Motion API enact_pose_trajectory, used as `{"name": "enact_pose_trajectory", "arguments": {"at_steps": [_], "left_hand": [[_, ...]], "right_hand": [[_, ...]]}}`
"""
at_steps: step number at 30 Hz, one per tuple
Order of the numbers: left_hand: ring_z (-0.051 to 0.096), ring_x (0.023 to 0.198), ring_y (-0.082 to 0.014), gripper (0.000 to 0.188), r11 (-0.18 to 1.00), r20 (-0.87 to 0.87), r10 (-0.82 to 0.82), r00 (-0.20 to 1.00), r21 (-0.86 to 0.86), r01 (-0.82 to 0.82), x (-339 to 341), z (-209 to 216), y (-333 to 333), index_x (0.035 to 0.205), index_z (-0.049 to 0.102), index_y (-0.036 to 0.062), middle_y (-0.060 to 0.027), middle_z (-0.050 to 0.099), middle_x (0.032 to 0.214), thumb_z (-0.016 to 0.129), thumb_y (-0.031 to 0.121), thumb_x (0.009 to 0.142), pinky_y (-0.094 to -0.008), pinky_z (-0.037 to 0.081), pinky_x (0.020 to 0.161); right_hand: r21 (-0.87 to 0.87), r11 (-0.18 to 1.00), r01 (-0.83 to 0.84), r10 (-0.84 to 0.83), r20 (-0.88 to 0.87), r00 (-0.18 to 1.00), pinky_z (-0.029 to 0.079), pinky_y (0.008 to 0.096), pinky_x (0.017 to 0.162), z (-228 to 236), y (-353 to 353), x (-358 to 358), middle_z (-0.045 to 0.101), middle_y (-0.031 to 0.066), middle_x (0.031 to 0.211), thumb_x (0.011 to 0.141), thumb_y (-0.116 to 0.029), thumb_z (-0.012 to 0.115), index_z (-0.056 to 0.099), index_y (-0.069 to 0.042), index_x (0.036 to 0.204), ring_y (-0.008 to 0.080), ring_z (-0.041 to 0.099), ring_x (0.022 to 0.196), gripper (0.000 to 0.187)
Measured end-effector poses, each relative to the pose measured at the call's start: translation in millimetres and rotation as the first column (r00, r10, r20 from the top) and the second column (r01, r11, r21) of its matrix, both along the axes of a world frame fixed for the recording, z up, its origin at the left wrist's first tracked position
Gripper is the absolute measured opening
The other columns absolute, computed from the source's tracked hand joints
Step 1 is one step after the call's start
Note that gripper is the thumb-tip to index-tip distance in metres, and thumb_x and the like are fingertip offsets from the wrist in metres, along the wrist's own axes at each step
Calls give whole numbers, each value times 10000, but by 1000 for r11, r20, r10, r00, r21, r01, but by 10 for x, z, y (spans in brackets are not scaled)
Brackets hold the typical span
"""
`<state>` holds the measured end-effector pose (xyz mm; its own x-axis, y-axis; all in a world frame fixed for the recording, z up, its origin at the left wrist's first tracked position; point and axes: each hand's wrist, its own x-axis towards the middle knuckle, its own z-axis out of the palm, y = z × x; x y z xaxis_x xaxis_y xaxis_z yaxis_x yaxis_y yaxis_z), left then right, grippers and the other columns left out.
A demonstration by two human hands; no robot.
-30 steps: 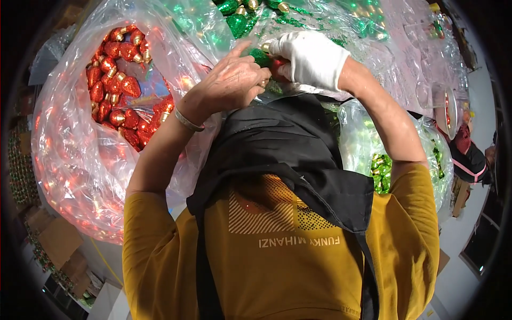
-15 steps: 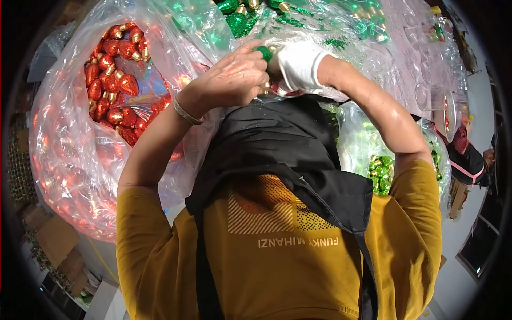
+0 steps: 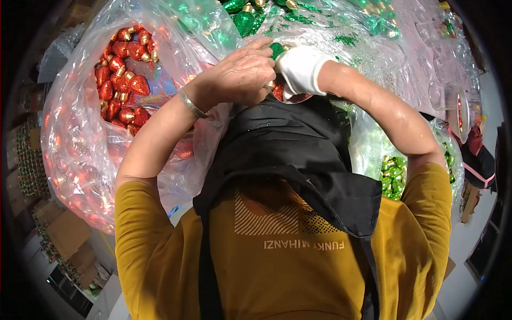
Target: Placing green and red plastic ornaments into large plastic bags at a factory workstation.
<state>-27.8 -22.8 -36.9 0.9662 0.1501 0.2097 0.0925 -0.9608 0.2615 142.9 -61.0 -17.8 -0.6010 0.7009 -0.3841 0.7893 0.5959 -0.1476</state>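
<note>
My left hand (image 3: 248, 72), bare with a bracelet at the wrist, is closed with its fingertips on a green bulb-shaped ornament (image 3: 276, 50). Against the ornament's right side is my right hand (image 3: 304, 69) in a white glove, its fingers curled and turned away, so what they grip is hidden. Just under the two hands, red glittery bulb ornaments with gold caps (image 3: 278, 92) show in part, beside a curved rim (image 3: 298, 100) close to my black apron (image 3: 288, 138).
At left stands a large clear plastic bag (image 3: 69, 160) of red bulb ornaments (image 3: 121, 80). Green glitter ornaments (image 3: 245, 21) lie on plastic sheeting at the far side. Another bag at right holds light green ornaments (image 3: 393, 173). Cardboard boxes (image 3: 69, 229) are at lower left.
The whole view has shifted slightly, moving the scene to the right. Both hands stay together around the green ornament, and more of the red ornaments beneath them shows.
</note>
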Motion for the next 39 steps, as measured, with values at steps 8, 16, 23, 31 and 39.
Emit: {"name": "enact_pose_trajectory", "arguments": {"at_steps": [8, 16, 23, 31, 39], "left_hand": [[560, 971, -320, 359, 984, -335, 23, 942, -159, -80, 36, 379, 74, 1012, 641, 54, -141, 631, 962, 619, 165, 672, -422, 356, 1039], [517, 1127, -359, 562, 991, -175, 128, 976, -7, -131, 503, 152, 125, 1273, 483, 69, -192, 522, 1241, 659, 305, 795, -418, 427, 957], [458, 1206, -379, 730, 996, -332, 89, 939, 8, -91, 482, 47, 80, 1386, 399, 131, -207, 434, 1354, 724, 260, 745, -411, 407, 986], [461, 1206, -364, 724, 981, -412, 45, 910, -153, -118, 541, 104, 334, 1353, 464, 167, -199, 460, 1318, 756, 188, 691, -400, 406, 997], [518, 1147, -322, 679, 991, -402, 33, 915, -103, -81, 767, 121, 381, 1316, 493, 148, -153, 508, 1273, 737, 152, 682, -381, 420, 983]], "right_hand": [[-106, 990, 94, -119, -261, 958, 504, 392, 673, 226, 123, 255, 666, 155, 829, 738, -276, 669, 677, -58, 876, 337, 633, 735, 258], [-214, 615, 759, -601, -750, 275, 471, 287, 641, 345, -960, 1071, 633, 84, 766, 856, -259, 606, 648, -20, 912, 143, 597, 683, 249], [-367, -120, 922, -752, -573, -326, 492, 306, 671, -315, -2801, 2298, 666, 109, 775, 857, -265, 601, 670, -28, 917, 191, 636, 709, 254], [130, -193, 973, -942, 252, -221, 490, 447, 794, -1318, -4093, 2852, 648, 230, 982, 862, -374, 532, 635, 2, 1026, 378, 633, 900, 423], [42, -440, 897, -854, 288, -432, 464, 412, 909, -2210, -4009, 2628, 580, 260, 1154, 847, -360, 484, 621, 14, 1098, 368, 578, 1087, 470]]}}
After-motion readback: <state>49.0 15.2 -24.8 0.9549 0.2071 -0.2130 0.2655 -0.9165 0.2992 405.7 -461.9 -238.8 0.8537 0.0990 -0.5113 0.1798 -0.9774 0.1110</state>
